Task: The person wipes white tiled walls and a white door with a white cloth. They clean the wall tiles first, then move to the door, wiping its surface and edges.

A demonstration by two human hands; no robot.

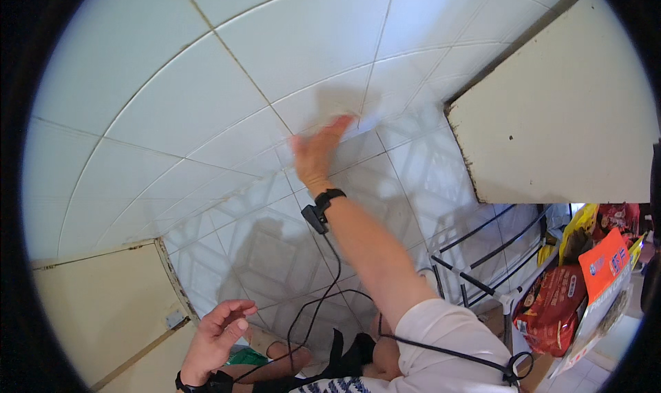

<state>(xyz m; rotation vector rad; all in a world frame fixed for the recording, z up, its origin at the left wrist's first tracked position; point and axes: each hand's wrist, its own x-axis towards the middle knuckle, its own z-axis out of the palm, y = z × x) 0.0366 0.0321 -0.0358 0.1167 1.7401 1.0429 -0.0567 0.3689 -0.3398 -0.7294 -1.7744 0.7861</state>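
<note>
My right hand reaches out to the low part of a white tiled wall, just above where it meets the floor. Motion blurs its fingers, and a pale patch beside them could be a thin cloth or only wall; I cannot tell which. A black strap with a small box sits on that wrist, and a black cable runs from it. Lower left, my left hand hovers with loosely curled fingers, thumb apart, nothing in it. Another black band circles the left wrist.
Patterned tiles cover the floor. A cream panel with worn edges stands at upper right, and a cream cabinet at lower left. A black tube rack stands beside red food bags and an orange-topped packet on the right.
</note>
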